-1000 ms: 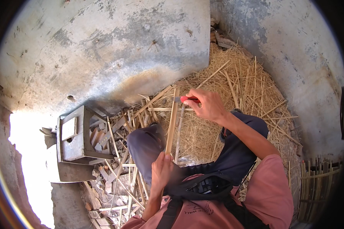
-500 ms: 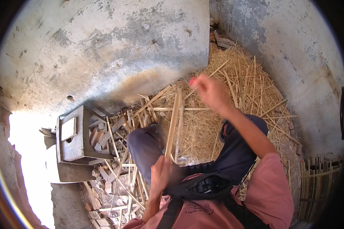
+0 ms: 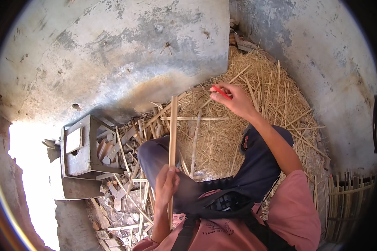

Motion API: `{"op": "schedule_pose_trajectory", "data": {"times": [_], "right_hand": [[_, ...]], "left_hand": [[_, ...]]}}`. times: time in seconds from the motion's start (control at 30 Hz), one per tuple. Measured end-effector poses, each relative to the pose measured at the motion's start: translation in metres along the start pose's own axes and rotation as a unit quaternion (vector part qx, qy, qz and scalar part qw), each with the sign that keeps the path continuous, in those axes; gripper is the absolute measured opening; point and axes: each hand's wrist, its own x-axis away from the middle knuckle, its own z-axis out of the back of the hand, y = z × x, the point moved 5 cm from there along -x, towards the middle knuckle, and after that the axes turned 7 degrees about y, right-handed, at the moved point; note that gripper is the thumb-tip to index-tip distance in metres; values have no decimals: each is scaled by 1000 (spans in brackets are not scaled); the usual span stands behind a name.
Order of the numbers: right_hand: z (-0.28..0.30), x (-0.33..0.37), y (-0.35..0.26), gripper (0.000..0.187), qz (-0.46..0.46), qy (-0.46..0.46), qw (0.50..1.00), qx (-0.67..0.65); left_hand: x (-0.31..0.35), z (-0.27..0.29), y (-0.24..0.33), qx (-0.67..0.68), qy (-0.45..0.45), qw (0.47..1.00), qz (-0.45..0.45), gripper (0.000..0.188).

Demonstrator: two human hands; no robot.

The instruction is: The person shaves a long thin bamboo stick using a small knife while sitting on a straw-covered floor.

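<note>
Old grey walls (image 3: 113, 46), patchy and worn, rise at eleven o'clock and two o'clock. Closest is the person's pink shirt (image 3: 291, 201), between four and six o'clock, with a black bag (image 3: 228, 205) at five. Both legs, in dark trousers (image 3: 262, 161), are bent, with one knee out to each side. At seven o'clock, the left hand (image 3: 165, 188) has its fingers curled snugly round a long, pale stick (image 3: 172, 129). The left arm (image 3: 161, 226) comes up from the bottom edge, and the stick points nearly straight to twelve, passing over the left knee; I cannot tell if they touch. At two o'clock, the right hand (image 3: 237, 100) has thumb and fingers pinched on a small red tool (image 3: 222, 92); I cannot make out a blade. The right arm (image 3: 276, 142) reaches up from four o'clock, bent at the elbow, so the tool is well apart from the stick. My guess is that this step is holding the stick steady, with the tool off to the side. A stroke on it would call for the right hand to go toward eight o'clock. Yellow straw (image 3: 280, 96) lies farther off, between twelve and three. Broken bricks (image 3: 117, 203) lie near eight, a wooden box (image 3: 81, 161) sits at nine, and upright slats (image 3: 349, 205) stand at four.
</note>
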Motion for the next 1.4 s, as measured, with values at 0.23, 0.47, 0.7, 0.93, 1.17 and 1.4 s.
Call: {"op": "schedule_pose_trajectory", "data": {"times": [0.23, 0.47, 0.7, 0.93, 1.17, 1.4], "right_hand": [[-30, 12, -16, 45, -46, -98, 971, -213], [-28, 9, -3, 36, -66, -61, 979, -182], [-24, 11, -5, 23, -118, -100, 941, -300], [-24, 11, -4, 22, -148, -108, 922, -341], [-21, 13, -19, 24, 20, -17, 975, -220], [-34, 40, -35, 27, 172, -61, 983, 23]], "left_hand": [[-5, -32, 6, -7, -35, 999, -11, 31], [-4, -39, 6, -56, -55, 997, -15, 32], [-1, -40, 4, 11, -100, 995, 8, 33], [6, -42, 12, -20, -88, 996, -11, 34], [-4, -39, 9, -4, -78, 997, -1, 35], [-22, -29, 5, -44, 13, 994, -98, 40]]}}
